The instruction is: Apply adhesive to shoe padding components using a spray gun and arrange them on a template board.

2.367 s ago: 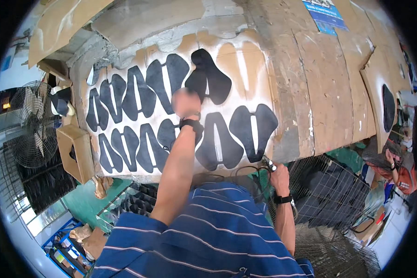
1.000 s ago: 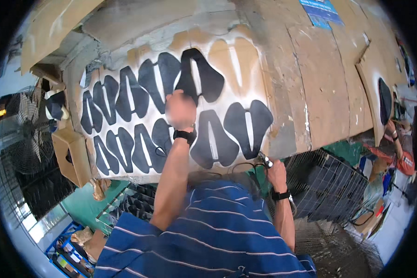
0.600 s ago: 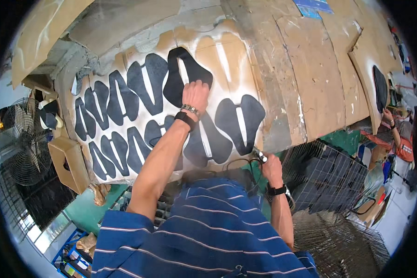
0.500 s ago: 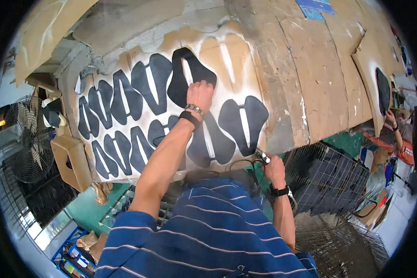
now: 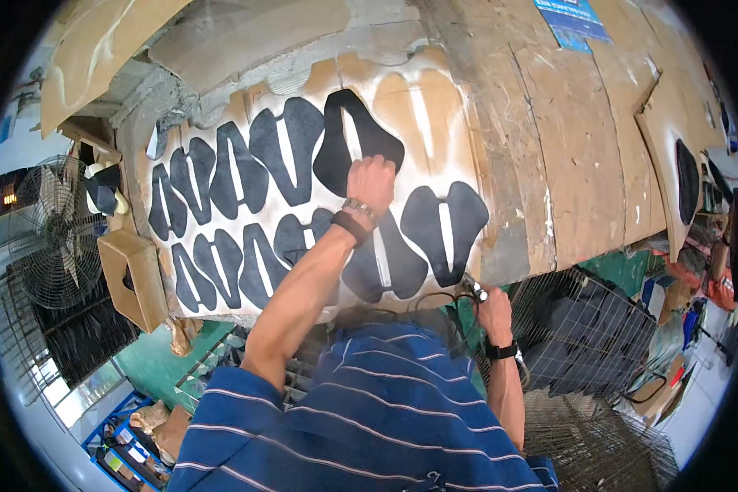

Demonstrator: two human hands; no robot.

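Observation:
My left hand (image 5: 372, 185) is closed on the lower edge of a black slotted cut-out piece (image 5: 379, 146) with rounded lobes, in the upper row on the board. Its fingertips are partly hidden. Low at the right, my right hand (image 5: 494, 313) grips a small metal spray gun (image 5: 474, 289) with a dark hose behind it. The nozzle points toward the nearest dark piece (image 5: 459, 215) in the lower row. Several similar pieces lie in two rows on a white-sprayed cardboard sheet (image 5: 351, 79). My left forearm covers part of the lower row.
Brown cardboard (image 5: 582, 139) covers the bench to the right. A cardboard box (image 5: 131, 279) stands at the left edge, near a caged fan (image 5: 60, 238). Wire racks (image 5: 586, 328) with dark pieces stand at lower right. Another person's arm (image 5: 720, 256) shows at far right, by an upright board (image 5: 668, 156).
The whole view has shifted slightly to the right. My left hand stays on the same black piece, and my right hand keeps hold of the spray gun.

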